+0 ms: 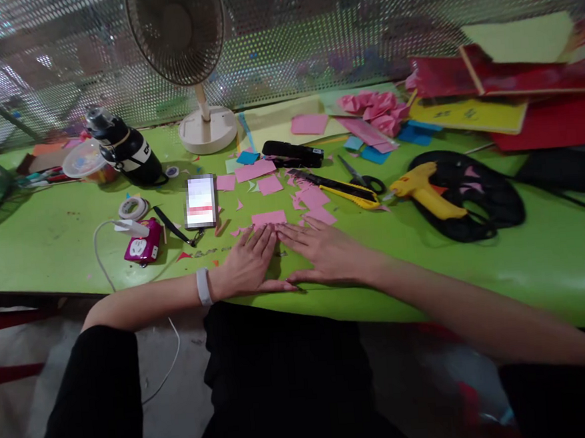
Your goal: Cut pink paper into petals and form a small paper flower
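Note:
My left hand (248,265) and my right hand (325,253) lie flat, side by side, on the green table (54,242) near its front edge. Their fingers are stretched out and their fingertips touch a pink paper square (268,218). Whether anything lies beneath the palms is hidden. A white band sits on my left wrist. More pink paper squares (315,197) lie scattered just beyond the fingers.
A phone (200,201), a yellow utility knife (343,190), scissors (364,177) and a yellow glue gun (423,193) lie beyond the hands. A fan (206,128), a black bottle (125,154) and a pink device (144,246) stand left. Coloured paper stacks (470,113) fill the back right.

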`<state>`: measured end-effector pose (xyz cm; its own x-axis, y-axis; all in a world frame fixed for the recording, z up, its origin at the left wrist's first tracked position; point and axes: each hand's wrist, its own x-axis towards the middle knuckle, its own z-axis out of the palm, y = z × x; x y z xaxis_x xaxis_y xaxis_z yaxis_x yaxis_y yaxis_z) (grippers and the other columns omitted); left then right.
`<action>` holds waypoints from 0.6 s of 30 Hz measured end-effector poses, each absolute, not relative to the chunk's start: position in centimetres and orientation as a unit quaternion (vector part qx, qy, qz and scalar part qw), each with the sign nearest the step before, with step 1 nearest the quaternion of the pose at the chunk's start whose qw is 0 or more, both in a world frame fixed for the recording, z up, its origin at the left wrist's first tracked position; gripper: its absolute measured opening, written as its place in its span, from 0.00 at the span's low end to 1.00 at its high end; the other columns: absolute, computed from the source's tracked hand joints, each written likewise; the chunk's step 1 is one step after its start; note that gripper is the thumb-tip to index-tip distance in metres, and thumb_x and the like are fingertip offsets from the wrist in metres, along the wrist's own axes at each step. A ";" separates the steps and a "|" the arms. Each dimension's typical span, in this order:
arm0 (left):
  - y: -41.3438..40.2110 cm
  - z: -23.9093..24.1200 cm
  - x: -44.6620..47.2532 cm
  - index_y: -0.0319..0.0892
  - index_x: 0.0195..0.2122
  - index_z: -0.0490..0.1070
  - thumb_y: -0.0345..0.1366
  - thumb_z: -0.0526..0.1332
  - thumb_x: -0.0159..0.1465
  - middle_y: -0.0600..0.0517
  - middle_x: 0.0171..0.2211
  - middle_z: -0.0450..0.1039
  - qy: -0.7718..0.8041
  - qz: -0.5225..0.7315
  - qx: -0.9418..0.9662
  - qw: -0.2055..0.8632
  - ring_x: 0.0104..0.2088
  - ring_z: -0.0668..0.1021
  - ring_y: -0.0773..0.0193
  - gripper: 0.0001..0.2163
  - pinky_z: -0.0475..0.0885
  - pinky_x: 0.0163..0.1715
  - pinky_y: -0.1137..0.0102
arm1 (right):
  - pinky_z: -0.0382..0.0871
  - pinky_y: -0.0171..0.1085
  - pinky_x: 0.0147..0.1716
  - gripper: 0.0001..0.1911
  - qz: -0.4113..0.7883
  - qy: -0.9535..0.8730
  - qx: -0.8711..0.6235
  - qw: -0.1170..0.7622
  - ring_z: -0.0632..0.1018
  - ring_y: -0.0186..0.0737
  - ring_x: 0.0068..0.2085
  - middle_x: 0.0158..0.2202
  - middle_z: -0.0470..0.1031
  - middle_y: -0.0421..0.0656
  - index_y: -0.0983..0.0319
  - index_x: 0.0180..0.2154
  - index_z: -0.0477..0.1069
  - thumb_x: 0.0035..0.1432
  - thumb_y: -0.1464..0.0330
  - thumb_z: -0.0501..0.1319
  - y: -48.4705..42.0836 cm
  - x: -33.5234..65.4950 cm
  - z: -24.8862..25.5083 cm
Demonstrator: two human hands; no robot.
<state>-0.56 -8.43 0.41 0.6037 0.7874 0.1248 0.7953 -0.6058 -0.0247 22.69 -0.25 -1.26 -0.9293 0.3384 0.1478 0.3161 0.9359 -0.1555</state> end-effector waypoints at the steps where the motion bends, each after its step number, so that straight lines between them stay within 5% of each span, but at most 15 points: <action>1: -8.7 0.1 -0.5 0.22 0.69 0.57 0.73 0.43 0.63 0.24 0.69 0.56 -0.444 -0.049 -0.894 0.043 0.71 0.61 0.38 0.54 0.48 0.70 0.48 | 0.53 0.61 0.69 0.50 0.065 -0.980 -0.169 0.088 0.65 0.59 0.69 0.70 0.59 0.58 0.66 0.73 0.53 0.65 0.37 0.48 -0.3 22.7 -1.3; 8: -8.9 1.2 -1.6 0.22 0.67 0.61 0.73 0.41 0.63 0.25 0.66 0.62 -0.443 -0.022 -0.895 0.042 0.69 0.65 0.39 0.54 0.46 0.71 0.47 | 0.52 0.60 0.69 0.48 0.059 -0.981 -0.170 0.079 0.65 0.57 0.69 0.70 0.60 0.55 0.64 0.71 0.57 0.65 0.37 0.45 -0.1 23.0 -1.0; 18: -9.9 1.6 -2.7 0.21 0.70 0.55 0.73 0.40 0.64 0.28 0.70 0.55 -0.458 0.026 -0.888 0.041 0.72 0.59 0.41 0.55 0.47 0.72 0.50 | 0.45 0.60 0.71 0.51 -0.011 -0.986 -0.153 0.061 0.62 0.55 0.71 0.71 0.58 0.59 0.71 0.71 0.55 0.66 0.37 0.39 -1.4 20.7 -0.7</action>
